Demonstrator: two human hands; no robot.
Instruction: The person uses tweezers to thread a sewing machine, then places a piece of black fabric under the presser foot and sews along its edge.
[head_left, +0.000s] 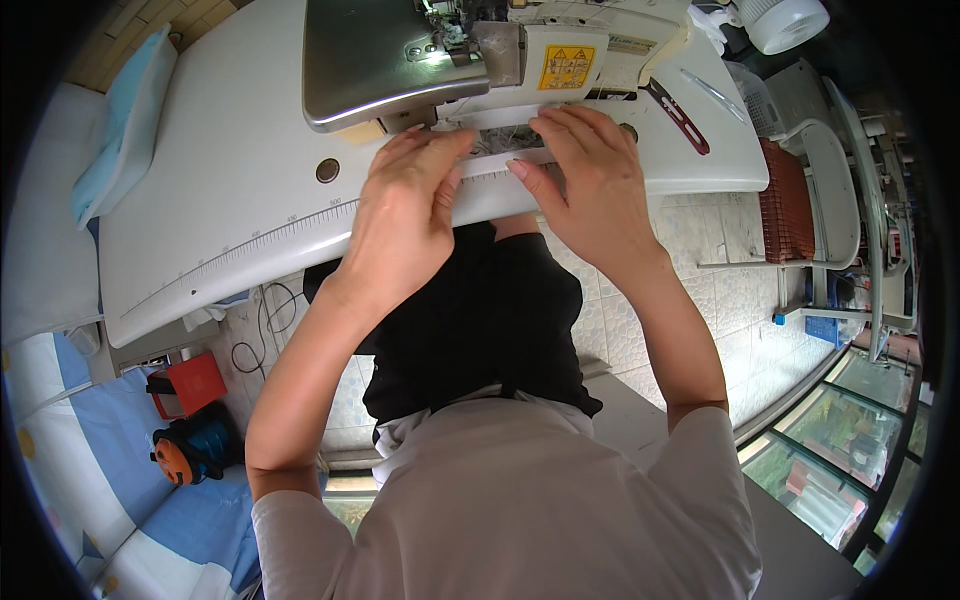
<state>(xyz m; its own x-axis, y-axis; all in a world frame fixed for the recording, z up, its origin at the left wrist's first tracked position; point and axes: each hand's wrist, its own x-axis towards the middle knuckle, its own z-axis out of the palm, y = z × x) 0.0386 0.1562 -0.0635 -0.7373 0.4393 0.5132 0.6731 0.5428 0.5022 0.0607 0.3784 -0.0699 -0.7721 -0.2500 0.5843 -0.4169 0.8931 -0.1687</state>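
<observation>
Both my hands are at a narrow white tray (499, 163) in front of an overlock sewing machine (397, 71). Grey lint and thread scraps (506, 139) lie inside the tray. My left hand (405, 214) grips its left end, hiding that end. At the right end, my right hand (592, 169) has its thumb against the near wall and its fingers over the far side. Behind the tray rises the machine's white front cover, which bears a yellow warning label (568, 67). A lamp lights the needle area (454, 45).
The white table (225, 150) has a printed ruler (300, 219) along its front edge and a round metal disc (328, 170). On the right lie a dark red slotted tool (679, 120) and a pen (712, 96). A light-blue-lined tray (124, 131) stands at the left.
</observation>
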